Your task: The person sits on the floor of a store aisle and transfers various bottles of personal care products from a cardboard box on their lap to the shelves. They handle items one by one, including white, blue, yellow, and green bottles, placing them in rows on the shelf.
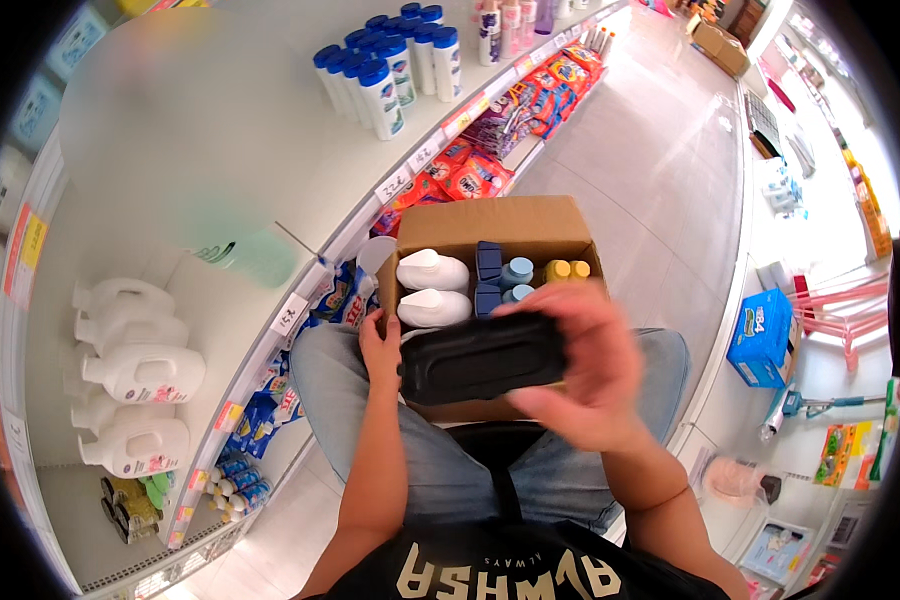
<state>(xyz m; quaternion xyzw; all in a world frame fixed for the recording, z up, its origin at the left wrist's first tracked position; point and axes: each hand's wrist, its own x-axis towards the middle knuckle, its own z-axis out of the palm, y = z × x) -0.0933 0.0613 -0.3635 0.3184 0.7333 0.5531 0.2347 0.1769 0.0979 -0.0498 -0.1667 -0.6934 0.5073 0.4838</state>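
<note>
An open cardboard box (pixel 495 219) stands before me, between my knees. My left hand (pixel 380 345) grips its left wall, fingers outside and thumb at the rim. In my right hand (pixel 600 360) is a black plastic container (pixel 487 358), held by its right end above the near part of the box. Its recessed face is turned up towards me. Inside the box are two white bottles (pixel 435 271) at the left, dark blue containers (pixel 488 261) and light blue-capped bottles (pixel 520 270) in the middle, and yellow-capped items (pixel 568 270) at the right. The container hides the box's near contents.
On the left shelf (pixel 300 187) stand white handled jugs (pixel 146 375), a pale green translucent item (pixel 262 257) and several blue-capped bottles (pixel 390 90). Detergent bags (pixel 476 174) fill the lower shelf. To the right are a blue package (pixel 761 337) and pink hangers (pixel 840 315). The upper left is blurred.
</note>
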